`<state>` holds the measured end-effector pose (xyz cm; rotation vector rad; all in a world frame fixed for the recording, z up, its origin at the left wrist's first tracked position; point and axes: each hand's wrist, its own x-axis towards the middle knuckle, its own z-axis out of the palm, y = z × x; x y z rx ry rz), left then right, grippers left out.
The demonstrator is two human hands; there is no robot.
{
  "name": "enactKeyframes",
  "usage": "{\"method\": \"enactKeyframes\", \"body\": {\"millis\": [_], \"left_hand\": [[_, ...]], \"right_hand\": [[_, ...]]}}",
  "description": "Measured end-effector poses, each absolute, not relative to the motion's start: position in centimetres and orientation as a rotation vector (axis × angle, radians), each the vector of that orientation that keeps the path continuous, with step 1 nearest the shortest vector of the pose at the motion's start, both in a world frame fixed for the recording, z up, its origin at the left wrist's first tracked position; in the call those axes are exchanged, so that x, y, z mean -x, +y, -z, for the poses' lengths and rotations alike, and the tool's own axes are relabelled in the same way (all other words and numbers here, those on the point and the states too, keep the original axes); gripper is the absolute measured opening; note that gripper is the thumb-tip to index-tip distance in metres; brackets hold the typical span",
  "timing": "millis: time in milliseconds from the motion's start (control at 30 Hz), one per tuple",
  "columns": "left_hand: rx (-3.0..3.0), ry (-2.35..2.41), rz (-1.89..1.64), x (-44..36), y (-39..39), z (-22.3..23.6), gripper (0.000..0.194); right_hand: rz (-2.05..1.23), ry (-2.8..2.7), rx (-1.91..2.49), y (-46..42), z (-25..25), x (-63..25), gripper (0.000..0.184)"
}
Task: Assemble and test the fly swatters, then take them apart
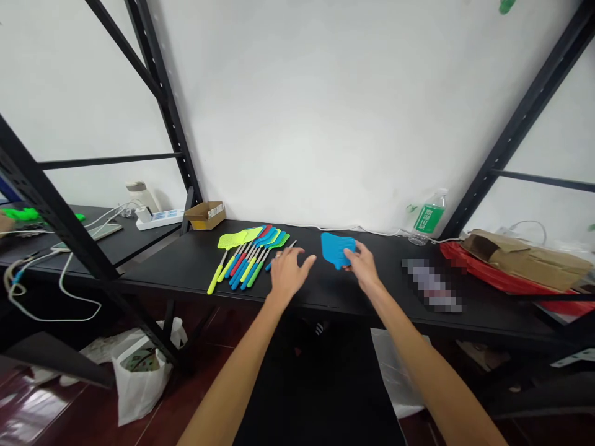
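My right hand (pixel 362 263) pinches the edge of a blue fly swatter head (pixel 335 249), a perforated plastic paddle with a short stub at its lower end and no rod visible on it. My left hand (pixel 289 269) hovers over the black table, thumb and fingers apart. Beneath and beside it lies a blue handle with a thin metal rod (pixel 268 266), partly hidden by the hand; I cannot tell whether they touch. Left of that, several fly swatters (pixel 242 257) with yellow, blue, red and green heads and handles lie overlapping in a row.
The black table (pixel 158 267) runs between dark metal posts. At the back left are a small cardboard box (pixel 209 215) and a power strip (pixel 160 219). To the right stand a plastic bottle (pixel 428 218), a blurred-out object (pixel 432 286) and brown paper (pixel 520 257) on red plastic.
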<state>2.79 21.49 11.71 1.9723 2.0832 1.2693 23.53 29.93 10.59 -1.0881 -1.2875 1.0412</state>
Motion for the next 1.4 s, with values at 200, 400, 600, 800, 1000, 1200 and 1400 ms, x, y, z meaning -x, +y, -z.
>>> {"method": "enactKeyframes", "body": {"millis": [200, 400, 600, 800, 1000, 1200, 1400], "left_hand": [[-2.193, 2.353, -0.579, 0.2, 23.0, -10.8, 0.038], [-2.302, 2.444, -0.666, -1.0, 23.8, -10.8, 0.037], [-2.271, 2.317, -0.522, -0.3, 23.6, -11.1, 0.041], [-2.314, 2.257, -0.546, -5.7, 21.7, -10.7, 0.035], [-2.430, 2.024, -0.673, -10.8, 20.2, -10.3, 0.039], [-2.512, 1.914, -0.616, -8.6, 20.0, -10.1, 0.052], [-2.499, 1.824, -0.506, -7.6, 20.6, -9.7, 0.069]], "right_hand": [[-0.228, -1.678, 1.776, 30.5, -10.0, -30.8, 0.051], [-0.068, -1.740, 1.809, 28.8, -9.3, -30.1, 0.049], [0.015, -1.833, 1.664, 28.3, -8.8, -29.8, 0.038], [0.063, -1.935, 1.400, 26.9, -9.7, -28.5, 0.033], [-0.138, -2.291, 0.957, 25.8, -9.9, -25.5, 0.039], [-0.170, -2.362, 0.944, 26.2, -9.5, -24.9, 0.040], [-0.131, -2.369, 0.973, 26.0, -9.5, -25.0, 0.045]]}}
